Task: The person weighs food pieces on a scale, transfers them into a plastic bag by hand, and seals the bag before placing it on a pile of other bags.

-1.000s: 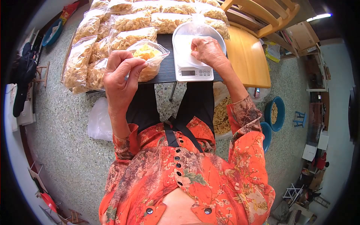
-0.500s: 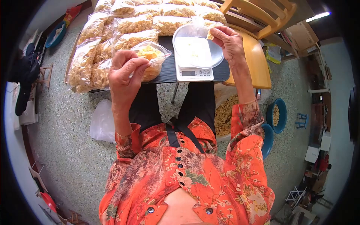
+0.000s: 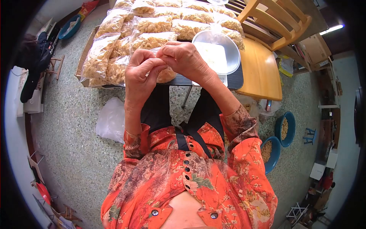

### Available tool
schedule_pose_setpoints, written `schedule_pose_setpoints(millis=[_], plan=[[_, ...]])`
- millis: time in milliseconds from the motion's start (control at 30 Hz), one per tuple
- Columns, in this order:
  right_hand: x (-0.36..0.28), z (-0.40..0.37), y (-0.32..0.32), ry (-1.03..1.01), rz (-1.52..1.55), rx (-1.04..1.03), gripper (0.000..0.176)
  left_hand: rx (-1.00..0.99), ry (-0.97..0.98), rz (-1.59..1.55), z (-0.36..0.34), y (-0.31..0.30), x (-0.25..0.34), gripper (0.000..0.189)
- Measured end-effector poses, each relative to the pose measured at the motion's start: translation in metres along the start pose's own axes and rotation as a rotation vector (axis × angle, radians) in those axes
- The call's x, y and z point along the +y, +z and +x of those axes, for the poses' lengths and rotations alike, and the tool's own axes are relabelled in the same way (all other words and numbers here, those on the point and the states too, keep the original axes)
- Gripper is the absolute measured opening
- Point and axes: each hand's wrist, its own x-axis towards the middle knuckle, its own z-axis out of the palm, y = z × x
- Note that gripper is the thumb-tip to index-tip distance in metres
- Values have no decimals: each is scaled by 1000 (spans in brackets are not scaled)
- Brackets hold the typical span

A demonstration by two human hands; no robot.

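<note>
Your left hand (image 3: 140,74) and right hand (image 3: 185,57) both pinch the mouth of the snack bag (image 3: 167,75); packed bags (image 3: 152,24) crowd the surface (image 3: 236,80) behind, and this one looks not yet sealed.

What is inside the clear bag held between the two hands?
Pale yellow, crinkled snack pieces show through the clear bag below the hands. The left hand and right hand cover its top, so the opening and fill level are hidden.

A home packing room: stacked snack bags (image 3: 152,23), a weighing scale (image 3: 223,79), wooden chair (image 3: 280,19).
</note>
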Motion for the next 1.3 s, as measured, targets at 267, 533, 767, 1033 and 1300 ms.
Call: schedule_pose_setpoints(millis=[267, 533, 767, 1033, 1300], plan=[[-8, 1, -17, 129, 57, -130, 14, 37, -20, -7, -1, -4, -2, 15], [0, 3, 3, 59, -24, -5, 16, -14, 6, 18, 0, -6, 9, 16], [29, -17, -59, 301, 257, 73, 19, -18, 16, 30, 0, -10, 6, 14], [94, -58, -79, 405, -409, -256, 35, -5, 29, 44, 2, -12, 5, 15], [96, -66, -78, 379, -442, -369, 24, -10, 20, 51, 2, -13, 5, 15]])
